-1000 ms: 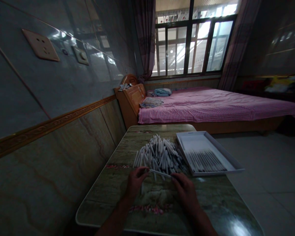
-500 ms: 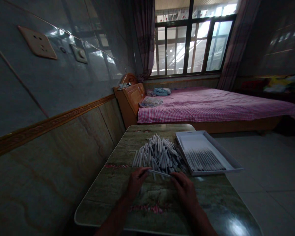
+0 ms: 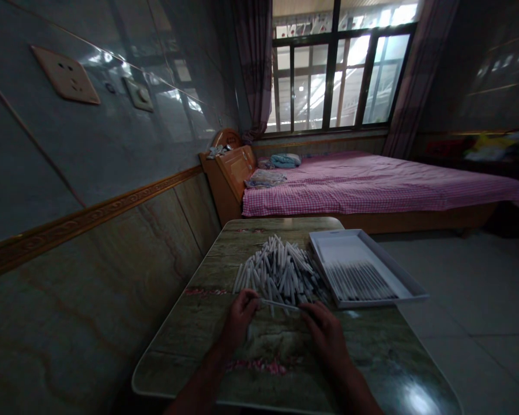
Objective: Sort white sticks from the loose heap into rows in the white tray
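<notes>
A thin white stick [image 3: 280,304] is held level just above the table between both hands. My left hand [image 3: 239,318] pinches its left end and my right hand [image 3: 324,332] pinches its right end. Right behind the hands lies a heap of several white sticks or tubes [image 3: 278,270]. To the right of the heap sits a shallow white tray [image 3: 409,279] with a row of thin sticks laid side by side in its near half.
The patterned table [image 3: 372,351] stands against a tiled wall on the left, with its front edge close to me. Beyond it is a bed with a pink checked cover [image 3: 372,184] below a barred window [image 3: 337,75]. Bare floor [image 3: 480,300] lies to the right.
Both hands have stayed on the same stick with only slight shifts. The view has drifted a little.
</notes>
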`<control>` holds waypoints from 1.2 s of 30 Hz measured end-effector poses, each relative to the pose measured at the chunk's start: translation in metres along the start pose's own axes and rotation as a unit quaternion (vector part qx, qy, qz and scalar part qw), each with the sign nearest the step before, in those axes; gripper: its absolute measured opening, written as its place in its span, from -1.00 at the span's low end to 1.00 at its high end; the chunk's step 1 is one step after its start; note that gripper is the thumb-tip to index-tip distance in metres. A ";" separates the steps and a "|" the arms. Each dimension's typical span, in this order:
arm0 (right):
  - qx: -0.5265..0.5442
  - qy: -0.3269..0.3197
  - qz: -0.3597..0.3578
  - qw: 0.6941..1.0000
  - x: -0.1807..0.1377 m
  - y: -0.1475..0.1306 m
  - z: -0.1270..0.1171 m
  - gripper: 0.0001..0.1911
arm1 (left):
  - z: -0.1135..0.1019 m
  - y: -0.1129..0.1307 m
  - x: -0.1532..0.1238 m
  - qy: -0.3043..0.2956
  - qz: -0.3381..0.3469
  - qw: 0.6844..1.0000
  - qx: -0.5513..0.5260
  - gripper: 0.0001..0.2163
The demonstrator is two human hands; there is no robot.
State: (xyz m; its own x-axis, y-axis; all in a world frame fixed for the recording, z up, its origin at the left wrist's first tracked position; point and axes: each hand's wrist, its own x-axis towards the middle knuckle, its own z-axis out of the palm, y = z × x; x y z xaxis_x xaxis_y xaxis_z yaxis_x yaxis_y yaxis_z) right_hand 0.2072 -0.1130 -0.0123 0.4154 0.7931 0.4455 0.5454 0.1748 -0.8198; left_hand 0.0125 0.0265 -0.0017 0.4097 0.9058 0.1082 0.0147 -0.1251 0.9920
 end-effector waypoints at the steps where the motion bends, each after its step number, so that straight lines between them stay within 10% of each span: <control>1: 0.001 0.004 -0.001 1.000 0.000 0.000 0.000 -0.78 | 0.000 0.000 0.000 0.001 -0.006 1.000 -0.004 -0.77; 16: -0.018 -0.027 -0.053 0.998 -0.003 -0.007 0.001 -0.76 | 0.000 0.002 -0.002 -0.022 -0.047 0.999 -0.003 -0.71; 26: -0.015 -0.061 0.075 0.995 -0.001 0.001 0.002 -0.68 | -0.001 0.001 -0.008 -0.055 -0.008 0.998 0.035 -0.74; 36: -0.093 -0.175 0.033 0.979 -0.003 -0.023 0.003 -0.72 | 0.001 -0.005 -0.002 0.010 0.003 1.000 -0.028 -0.69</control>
State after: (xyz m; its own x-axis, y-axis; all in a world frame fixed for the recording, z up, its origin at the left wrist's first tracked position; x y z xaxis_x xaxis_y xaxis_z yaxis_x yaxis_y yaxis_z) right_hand 0.1912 -0.1172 0.0041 0.1964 0.9566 0.2154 0.6631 0.0322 -0.7479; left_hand 0.0121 0.0248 -0.0069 0.3906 0.9133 0.1152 -0.0392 -0.1085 0.9933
